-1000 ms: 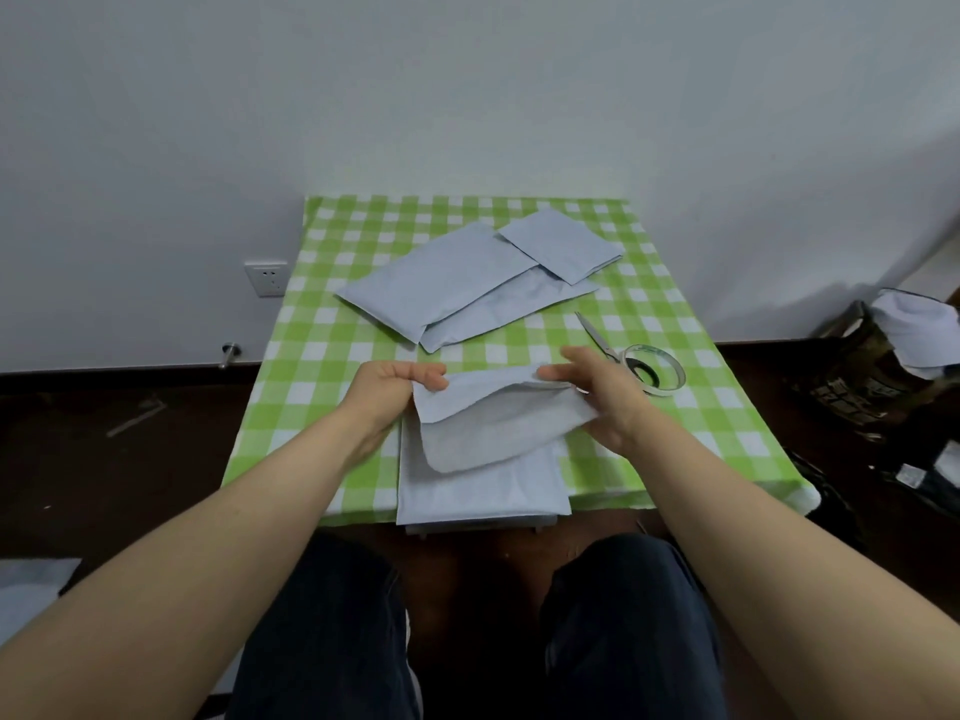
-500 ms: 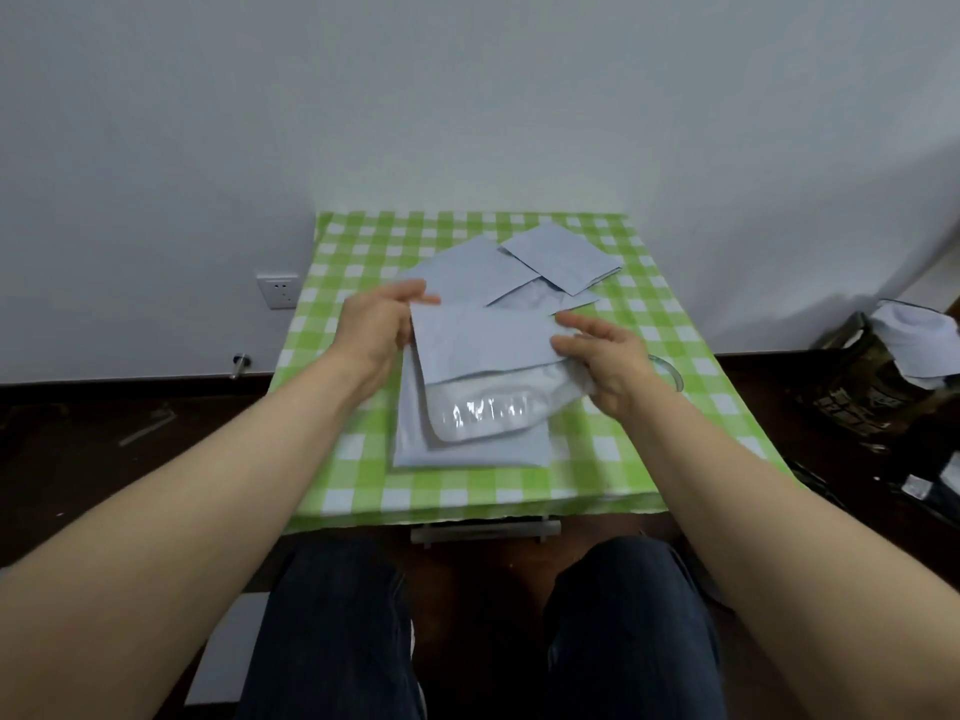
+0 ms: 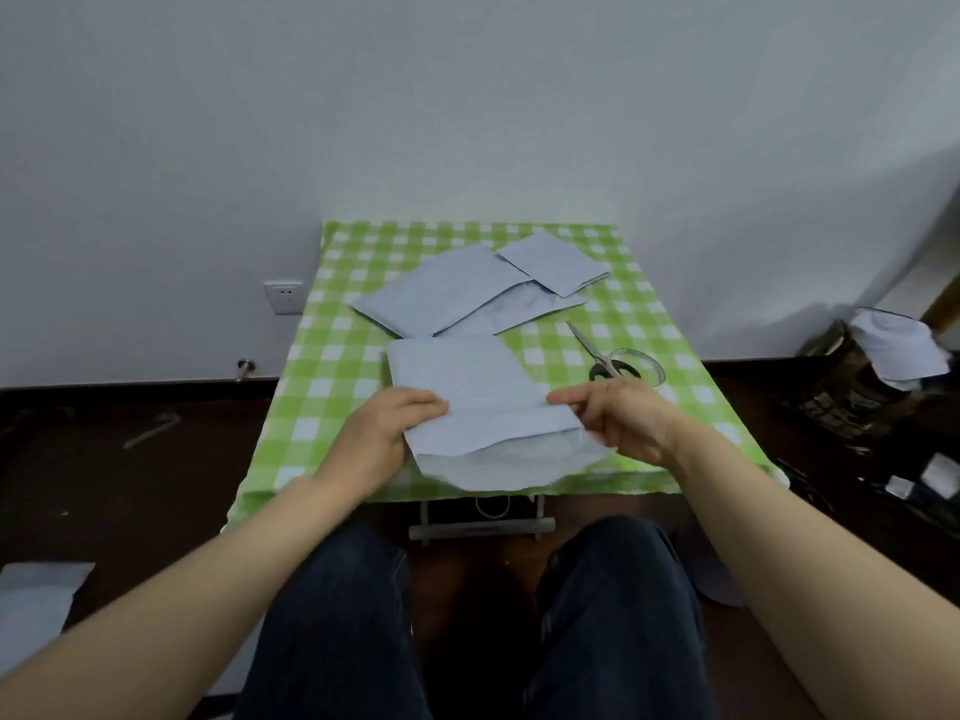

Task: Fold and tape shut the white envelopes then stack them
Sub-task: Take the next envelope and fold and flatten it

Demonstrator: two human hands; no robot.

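The small table under a green-and-white checked cloth stood against the wall, and all the work lay on it. Across its far half lay a loose pile of flat white envelopes, overlapping one another, with a smaller folded white envelope lying on the pile's right end. Probably that was the supply, kept back so that the near half stayed free for folding.

On the near half lay the white rectangular envelope in hand, its far edge just beside the pile and its near end reaching almost to the table's front edge. At that near end a lower layer showed past the upper one, which looked like the open mouth turned toward the person, ready to be folded.

The left hand gripped the envelope's left edge, thumb on top. The right hand met the right edge with one finger stretched along it and the rest curled, apparently pinching. Holding both sides likely kept the sheet square and flat.

The steel scissors with dark handles and the clear roll of tape sat touching, just beyond the right hand, placed within easy reach for sealing.
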